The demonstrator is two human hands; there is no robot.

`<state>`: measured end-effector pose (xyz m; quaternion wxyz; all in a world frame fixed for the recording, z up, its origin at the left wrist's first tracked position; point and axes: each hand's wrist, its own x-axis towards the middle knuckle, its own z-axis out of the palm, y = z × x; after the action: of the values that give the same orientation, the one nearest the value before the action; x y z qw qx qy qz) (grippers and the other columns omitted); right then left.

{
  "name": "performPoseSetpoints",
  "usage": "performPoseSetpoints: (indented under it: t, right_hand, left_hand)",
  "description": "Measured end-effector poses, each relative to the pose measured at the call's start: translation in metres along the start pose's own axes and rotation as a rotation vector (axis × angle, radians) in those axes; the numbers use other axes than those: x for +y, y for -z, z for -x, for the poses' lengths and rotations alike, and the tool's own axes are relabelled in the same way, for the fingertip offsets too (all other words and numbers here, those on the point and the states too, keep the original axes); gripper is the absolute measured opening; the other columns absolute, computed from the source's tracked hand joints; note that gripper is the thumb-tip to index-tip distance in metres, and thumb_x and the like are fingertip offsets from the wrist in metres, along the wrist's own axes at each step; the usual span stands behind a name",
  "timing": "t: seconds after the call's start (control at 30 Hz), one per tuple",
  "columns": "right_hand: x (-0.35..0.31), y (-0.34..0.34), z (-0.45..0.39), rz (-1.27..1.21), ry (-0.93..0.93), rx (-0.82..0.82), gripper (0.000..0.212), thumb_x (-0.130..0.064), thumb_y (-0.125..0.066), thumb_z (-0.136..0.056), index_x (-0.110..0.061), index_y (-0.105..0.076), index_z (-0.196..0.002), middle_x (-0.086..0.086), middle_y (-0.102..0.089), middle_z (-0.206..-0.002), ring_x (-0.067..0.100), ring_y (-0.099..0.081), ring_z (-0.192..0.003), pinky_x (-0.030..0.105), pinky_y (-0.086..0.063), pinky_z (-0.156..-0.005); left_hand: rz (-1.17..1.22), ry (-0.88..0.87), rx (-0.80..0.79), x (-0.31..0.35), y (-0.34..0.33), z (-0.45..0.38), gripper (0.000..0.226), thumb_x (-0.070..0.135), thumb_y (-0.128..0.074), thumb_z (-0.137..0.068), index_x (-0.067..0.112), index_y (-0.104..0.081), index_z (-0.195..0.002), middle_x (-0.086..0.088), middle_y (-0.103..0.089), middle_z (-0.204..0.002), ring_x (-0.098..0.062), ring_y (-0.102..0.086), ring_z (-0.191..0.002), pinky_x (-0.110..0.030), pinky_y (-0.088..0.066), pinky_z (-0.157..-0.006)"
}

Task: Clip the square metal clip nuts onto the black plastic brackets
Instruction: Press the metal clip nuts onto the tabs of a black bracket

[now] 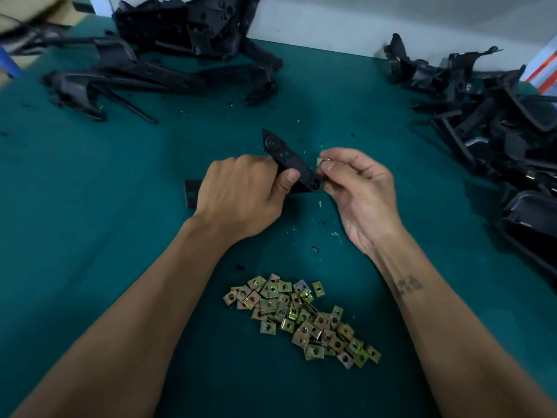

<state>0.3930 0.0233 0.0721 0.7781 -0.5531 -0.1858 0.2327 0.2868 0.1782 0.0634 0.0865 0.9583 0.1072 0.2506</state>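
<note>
My left hand (241, 196) grips a black plastic bracket (289, 158) over the middle of the green table, its thumb pressed on the bracket's top face. One bracket end sticks out left of the hand. My right hand (357, 188) pinches a small square metal clip nut (320, 162) between thumb and forefinger, right beside the bracket's near right end. A heap of several brass-coloured clip nuts (301, 315) lies on the table between my forearms.
A pile of black plastic brackets (168, 55) fills the far left of the green table (90, 206). Another pile of black plastic parts (497, 122) runs along the right edge. Small plastic shavings and black bits are scattered near my hands.
</note>
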Motion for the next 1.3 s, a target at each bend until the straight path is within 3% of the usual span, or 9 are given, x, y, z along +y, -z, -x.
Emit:
performPoseSetpoints:
  t: [0.1, 0.23, 0.43, 0.6, 0.8, 0.9, 1.07, 1.3]
  right_hand:
    - [0.004, 0.002, -0.005, 0.004, -0.024, -0.092, 0.018, 0.006, -0.068, -0.085, -0.008, -0.078, -0.086, 0.009, -0.074, -0.084, 0.018, -0.069, -0.082, 0.029, -0.054, -0.082]
    - [0.006, 0.009, -0.010, 0.016, -0.036, -0.097, 0.015, 0.000, -0.074, -0.079, -0.007, -0.077, -0.092, 0.007, -0.074, -0.080, 0.019, -0.067, -0.080, 0.042, -0.046, -0.088]
    - [0.004, 0.007, -0.011, -0.026, -0.020, -0.053, 0.012, 0.010, -0.069, -0.082, -0.001, -0.070, -0.086, 0.010, -0.072, -0.076, 0.020, -0.069, -0.075, 0.033, -0.057, -0.079]
    - [0.007, 0.001, -0.009, 0.046, 0.004, -0.053, 0.013, 0.003, -0.073, -0.076, -0.010, -0.077, -0.077, 0.010, -0.073, -0.079, 0.026, -0.064, -0.081, 0.038, -0.053, -0.085]
    - [0.006, 0.004, -0.008, -0.011, 0.014, -0.024, 0.011, 0.011, -0.066, -0.088, 0.001, -0.071, -0.088, 0.009, -0.071, -0.074, 0.019, -0.066, -0.069, 0.031, -0.056, -0.072]
    - [0.006, 0.002, -0.007, 0.026, 0.015, -0.027, 0.013, 0.010, -0.067, -0.086, -0.002, -0.071, -0.086, 0.008, -0.071, -0.075, 0.019, -0.065, -0.072, 0.032, -0.055, -0.076]
    - [0.007, 0.000, -0.005, 0.064, 0.031, -0.026, 0.015, 0.010, -0.072, -0.081, -0.005, -0.074, -0.082, 0.011, -0.070, -0.079, 0.029, -0.061, -0.083, 0.041, -0.051, -0.089]
    - [0.013, -0.004, -0.003, -0.023, 0.058, 0.086, 0.015, 0.009, -0.075, -0.081, -0.005, -0.071, -0.077, 0.011, -0.074, -0.077, 0.022, -0.068, -0.078, 0.037, -0.054, -0.089]
  left_hand:
    - [-0.009, 0.005, 0.009, 0.001, -0.001, 0.000, 0.054, 0.060, -0.017, -0.099, 0.020, -0.032, -0.067, 0.001, -0.040, -0.064, -0.036, -0.049, -0.055, -0.034, -0.022, -0.050]
    - [0.004, -0.012, 0.023, 0.002, -0.003, -0.001, 0.051, 0.058, -0.021, -0.099, 0.021, -0.031, -0.067, 0.002, -0.040, -0.064, -0.036, -0.047, -0.054, -0.033, -0.025, -0.049]
    - [-0.014, -0.011, 0.033, 0.002, -0.004, -0.002, 0.052, 0.058, -0.022, -0.100, 0.020, -0.031, -0.065, 0.002, -0.039, -0.062, -0.029, -0.034, -0.052, -0.033, -0.026, -0.050]
    - [-0.015, -0.027, 0.043, 0.002, -0.004, -0.001, 0.050, 0.058, -0.024, -0.100, 0.020, -0.035, -0.069, -0.001, -0.045, -0.064, -0.038, -0.049, -0.055, -0.034, -0.025, -0.051]
    - [-0.019, -0.008, 0.046, 0.002, -0.003, 0.000, 0.053, 0.060, -0.022, -0.099, 0.019, -0.032, -0.066, -0.001, -0.040, -0.063, -0.035, -0.042, -0.053, -0.035, -0.024, -0.051]
    - [-0.010, -0.001, 0.050, 0.002, -0.003, 0.000, 0.053, 0.060, -0.022, -0.100, 0.020, -0.032, -0.066, 0.001, -0.038, -0.062, -0.030, -0.035, -0.052, -0.034, -0.023, -0.051]
    - [0.019, -0.018, 0.047, 0.002, -0.004, 0.000, 0.049, 0.060, -0.023, -0.099, 0.022, -0.031, -0.069, -0.009, -0.054, -0.064, -0.041, -0.052, -0.056, -0.035, -0.026, -0.052]
    - [0.023, 0.013, 0.047, 0.003, -0.004, 0.000, 0.050, 0.059, -0.024, -0.099, 0.020, -0.032, -0.069, -0.013, -0.056, -0.066, -0.042, -0.052, -0.059, -0.036, -0.027, -0.053]
